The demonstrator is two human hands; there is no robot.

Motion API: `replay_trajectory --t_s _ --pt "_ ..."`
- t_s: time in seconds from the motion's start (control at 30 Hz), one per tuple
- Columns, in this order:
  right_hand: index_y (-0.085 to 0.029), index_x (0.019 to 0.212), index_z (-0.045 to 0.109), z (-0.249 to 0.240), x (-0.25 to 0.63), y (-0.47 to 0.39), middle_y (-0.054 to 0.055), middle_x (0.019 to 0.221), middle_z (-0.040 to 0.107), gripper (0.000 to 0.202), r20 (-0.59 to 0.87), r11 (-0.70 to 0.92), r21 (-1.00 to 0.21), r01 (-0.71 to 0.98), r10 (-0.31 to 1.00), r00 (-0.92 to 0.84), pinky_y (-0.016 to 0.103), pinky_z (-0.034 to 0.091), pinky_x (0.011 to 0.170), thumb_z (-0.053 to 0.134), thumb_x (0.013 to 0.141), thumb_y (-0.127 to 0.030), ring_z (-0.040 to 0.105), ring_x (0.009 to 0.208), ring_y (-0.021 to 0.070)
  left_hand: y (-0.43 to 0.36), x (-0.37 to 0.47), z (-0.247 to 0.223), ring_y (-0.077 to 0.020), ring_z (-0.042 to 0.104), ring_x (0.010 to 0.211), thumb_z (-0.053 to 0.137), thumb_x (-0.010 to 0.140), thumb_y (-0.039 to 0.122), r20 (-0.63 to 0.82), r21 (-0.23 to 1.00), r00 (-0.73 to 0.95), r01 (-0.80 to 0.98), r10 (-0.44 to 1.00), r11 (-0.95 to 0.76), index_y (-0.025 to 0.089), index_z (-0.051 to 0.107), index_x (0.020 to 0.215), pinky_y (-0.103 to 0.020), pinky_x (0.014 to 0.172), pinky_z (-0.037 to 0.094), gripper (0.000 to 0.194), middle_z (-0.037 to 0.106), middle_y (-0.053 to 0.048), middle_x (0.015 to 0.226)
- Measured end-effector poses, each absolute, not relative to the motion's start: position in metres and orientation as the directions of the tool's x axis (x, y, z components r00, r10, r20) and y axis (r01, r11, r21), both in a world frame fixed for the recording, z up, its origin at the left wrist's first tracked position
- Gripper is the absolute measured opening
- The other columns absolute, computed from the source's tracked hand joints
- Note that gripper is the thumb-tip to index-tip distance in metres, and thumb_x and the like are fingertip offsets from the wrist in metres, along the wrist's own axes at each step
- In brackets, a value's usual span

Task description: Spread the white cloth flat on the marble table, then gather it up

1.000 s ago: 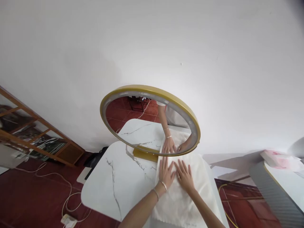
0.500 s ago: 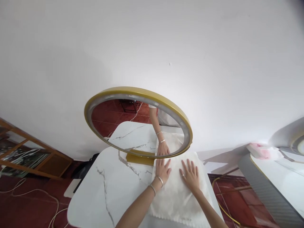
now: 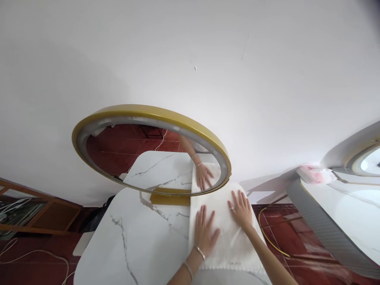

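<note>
A white cloth [image 3: 222,241] with a scalloped edge lies flat on the right part of the marble-patterned white table [image 3: 103,253]. My left hand [image 3: 205,233] rests palm down near the cloth's left edge, fingers apart, with bracelets at the wrist. Farther up and to the right, my right hand [image 3: 242,209] lies on the cloth, fingers spread, a ring on one finger. Neither hand grips anything. Behind the hands stands a round gold-rimmed mirror [image 3: 154,114] on a gold base [image 3: 169,198], reflecting one hand and part of the cloth.
To the right is another white table [image 3: 356,206] with a pink-and-white packet [image 3: 316,174] and a second round mirror [image 3: 368,158]. A wooden shelf [image 3: 56,213] stands at the left, with cables [image 3: 44,251] on the red floor. The wall rises behind the mirror.
My left hand has slid nearer to me along the cloth, while my right hand has moved toward its far right part. The view has shifted to the right.
</note>
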State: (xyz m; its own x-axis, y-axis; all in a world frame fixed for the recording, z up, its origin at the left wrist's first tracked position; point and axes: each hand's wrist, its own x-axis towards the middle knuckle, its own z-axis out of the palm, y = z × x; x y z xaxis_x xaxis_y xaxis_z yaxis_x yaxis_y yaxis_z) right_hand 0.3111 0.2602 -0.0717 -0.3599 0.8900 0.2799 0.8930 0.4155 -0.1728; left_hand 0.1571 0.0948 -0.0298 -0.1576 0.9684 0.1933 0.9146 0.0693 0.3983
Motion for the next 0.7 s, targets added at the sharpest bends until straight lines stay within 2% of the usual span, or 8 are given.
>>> replay_trajectory --t_s 0.17,0.3,0.5,0.63,0.7 --pt "-0.021 0.145 0.030 -0.079 0.343 0.195 0.009 0.156 0.017 0.062 0.333 0.454 -0.172 0.874 0.862 -0.382 0.045 0.019 0.113 0.022 0.092 -0.053 0.015 0.142 0.0251 0.037 0.173 -0.037 -0.0260 0.014 0.143 0.048 0.087 0.050 0.160 0.374 -0.136 0.925 0.978 0.067 0.036 0.017 0.147 -0.048 0.116 0.022 0.069 0.014 0.002 0.156" --pt "-0.021 0.146 0.027 -0.081 0.351 0.180 0.009 0.156 0.014 0.063 0.346 0.454 -0.174 0.874 0.859 -0.377 0.046 0.019 0.113 0.025 0.091 -0.053 0.014 0.143 0.0261 0.031 0.175 -0.038 -0.0272 0.014 0.143 0.050 0.086 0.050 0.123 0.369 -0.114 0.927 0.986 0.061 0.037 0.017 0.146 -0.050 0.114 0.024 0.070 0.016 0.001 0.155" --pt "-0.018 0.138 0.041 -0.076 0.328 0.245 0.012 0.150 0.031 0.057 0.358 0.468 -0.153 0.870 0.847 -0.393 0.044 0.021 0.111 0.022 0.092 -0.046 0.021 0.140 0.0254 0.083 0.164 -0.036 -0.0293 0.012 0.143 0.049 0.087 0.051 0.115 0.408 -0.132 0.910 0.985 0.074 0.037 0.022 0.145 -0.054 0.114 0.022 0.066 0.011 -0.002 0.156" --pt "-0.010 0.135 0.042 -0.062 0.311 0.283 0.019 0.142 0.039 0.056 0.370 0.430 -0.176 0.885 0.863 -0.346 0.048 0.024 0.108 0.024 0.092 -0.041 0.026 0.136 0.0303 0.126 0.156 -0.026 -0.0287 0.010 0.143 0.047 0.088 0.051 0.129 0.420 -0.137 0.905 0.982 0.071 0.035 0.027 0.144 -0.053 0.115 0.021 0.062 0.007 -0.001 0.157" --pt "-0.008 0.132 0.044 -0.056 0.309 0.285 0.021 0.135 0.046 0.051 0.370 0.422 -0.191 0.886 0.867 -0.333 0.048 0.029 0.105 0.026 0.092 -0.035 0.033 0.130 0.0314 0.135 0.156 -0.023 -0.0283 0.008 0.144 0.048 0.088 0.047 0.131 0.424 -0.148 0.902 0.980 0.079 0.033 0.027 0.145 -0.053 0.115 0.021 0.062 0.007 -0.001 0.157"
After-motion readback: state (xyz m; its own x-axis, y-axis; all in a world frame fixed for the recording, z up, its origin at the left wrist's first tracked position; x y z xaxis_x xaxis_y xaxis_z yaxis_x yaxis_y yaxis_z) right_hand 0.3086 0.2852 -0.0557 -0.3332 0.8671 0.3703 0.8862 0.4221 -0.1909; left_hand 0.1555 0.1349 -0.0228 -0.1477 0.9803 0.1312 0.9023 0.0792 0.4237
